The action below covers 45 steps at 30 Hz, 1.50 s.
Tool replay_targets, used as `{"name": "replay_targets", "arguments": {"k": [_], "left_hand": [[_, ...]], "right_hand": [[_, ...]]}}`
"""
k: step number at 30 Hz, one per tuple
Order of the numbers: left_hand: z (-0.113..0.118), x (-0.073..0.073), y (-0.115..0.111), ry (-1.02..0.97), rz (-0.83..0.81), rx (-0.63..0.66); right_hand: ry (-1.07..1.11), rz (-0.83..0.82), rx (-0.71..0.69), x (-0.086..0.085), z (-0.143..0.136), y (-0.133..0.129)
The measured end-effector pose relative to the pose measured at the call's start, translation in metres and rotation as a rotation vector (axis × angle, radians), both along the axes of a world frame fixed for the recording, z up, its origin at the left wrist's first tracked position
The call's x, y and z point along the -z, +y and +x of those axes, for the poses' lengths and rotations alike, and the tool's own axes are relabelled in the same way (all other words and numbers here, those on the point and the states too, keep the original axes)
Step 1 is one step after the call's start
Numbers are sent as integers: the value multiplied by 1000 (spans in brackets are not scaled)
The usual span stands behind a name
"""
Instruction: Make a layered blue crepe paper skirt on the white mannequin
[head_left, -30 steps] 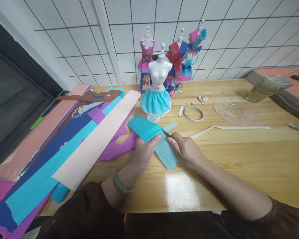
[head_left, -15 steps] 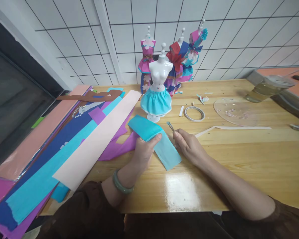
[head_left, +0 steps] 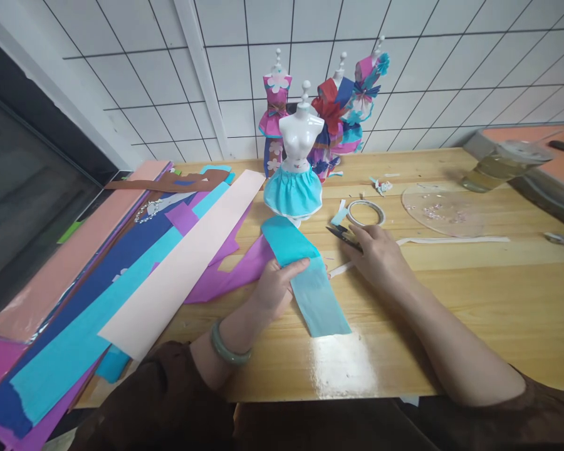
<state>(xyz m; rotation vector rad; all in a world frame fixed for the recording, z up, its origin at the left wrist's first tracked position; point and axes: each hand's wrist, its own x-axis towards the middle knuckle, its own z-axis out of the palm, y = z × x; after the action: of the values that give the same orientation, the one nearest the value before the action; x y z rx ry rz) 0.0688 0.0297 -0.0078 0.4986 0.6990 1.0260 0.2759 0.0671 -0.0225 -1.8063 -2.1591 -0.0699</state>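
Note:
A folded turquoise paper strip (head_left: 320, 300) is pinched in my left hand (head_left: 278, 285), its lower end hanging toward the table's front edge. To the right, my right hand (head_left: 376, 254) rests on the table over small black scissors (head_left: 342, 237), fingers curled on their handles. A small light blue scrap (head_left: 339, 216) lies just beyond the blades, beside a roll of white tape (head_left: 366, 213). Behind the strip stands a white mannequin (head_left: 301, 133) in a turquoise gathered skirt (head_left: 293, 193).
Coloured paper strips (head_left: 183, 263) cover the left side. Dressed mannequins (head_left: 276, 103) stand near the tiled wall. At the right are a round clear dish (head_left: 423, 216) with small beads, a thin white strip (head_left: 455, 240) and a container of yellowish liquid (head_left: 486, 172).
My right hand has moved right and down onto the table with the scissors. A light blue scrap now lies by the tape roll. The turquoise strip has shifted slightly right and hangs lower.

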Motion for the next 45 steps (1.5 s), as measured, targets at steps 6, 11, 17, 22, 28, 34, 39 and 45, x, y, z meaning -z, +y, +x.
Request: {"name": "replay_targets", "arguments": {"k": [6,11,17,22,28,34,39,45], "left_hand": [[-3,-2,-5,-4,18,263],[-6,-2,-7,-29,31,400],[-13,-2,-5,32,34,404],[-12,-3,-6,70,55,449],[-8,1,-8,192,168,427],[-12,3,-9,230,281,454],[-13,-4,-10,511,465,2],[-16,-15,-2,862,849,-428]], "right_hand": [[207,198,-531,-16,-23,-15],[427,166,-779,-15,-31,-19],[542,85,-699,-10,-26,-17],[573,59,-576,-11,-25,-18],[620,45,-690,-20,-33,-24],[1118,-271,-289,-23,-32,-27],[1716,-623,-21,-25,-36,-22],[1811,-848,-75,-24,-48,-28]]}}
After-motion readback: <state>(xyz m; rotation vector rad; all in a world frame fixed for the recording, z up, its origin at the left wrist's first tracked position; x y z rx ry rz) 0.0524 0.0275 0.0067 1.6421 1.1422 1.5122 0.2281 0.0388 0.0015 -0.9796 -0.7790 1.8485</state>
